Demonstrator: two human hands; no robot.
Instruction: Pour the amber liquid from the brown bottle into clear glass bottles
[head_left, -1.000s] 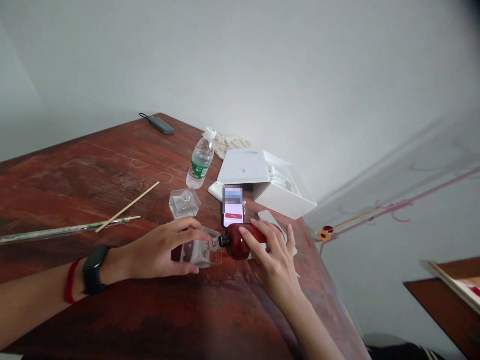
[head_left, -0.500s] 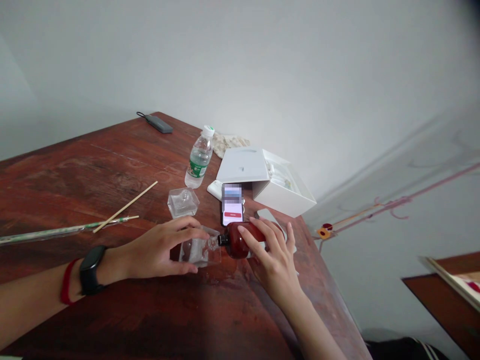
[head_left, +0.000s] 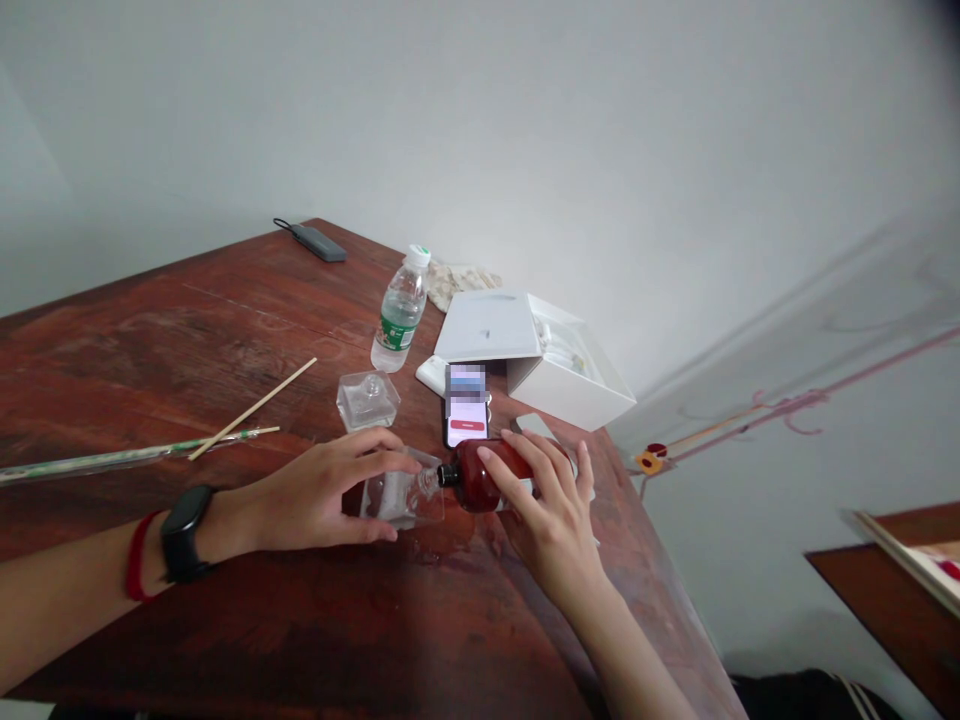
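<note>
In my right hand (head_left: 544, 495) is a reddish-brown bottle (head_left: 474, 480), lying nearly on its side with its black-ringed neck pointing left. The mouth meets, or almost meets, the ribbed neck of a small clear bottle (head_left: 397, 497); I cannot tell whether they touch. My left hand (head_left: 341, 490) curves around that clear bottle, index finger by its neck and thumb at its near side. Just beyond stands a clear angular piece (head_left: 367, 402) with a round knob on top. Any liquid passing between the bottles is too small to make out.
A water bottle (head_left: 400, 315), a lit phone (head_left: 466, 410) and an open white box (head_left: 574, 375) stand behind my hands. Left are a wooden chopstick (head_left: 255, 408) and a wrapped pair (head_left: 112, 462). A grey pouch-like object (head_left: 319, 243) lies at the wooden table's (head_left: 300, 640) far corner.
Both hands and the two bottles keep the same hold and pose. The whole view has shifted by only a few pixels.
</note>
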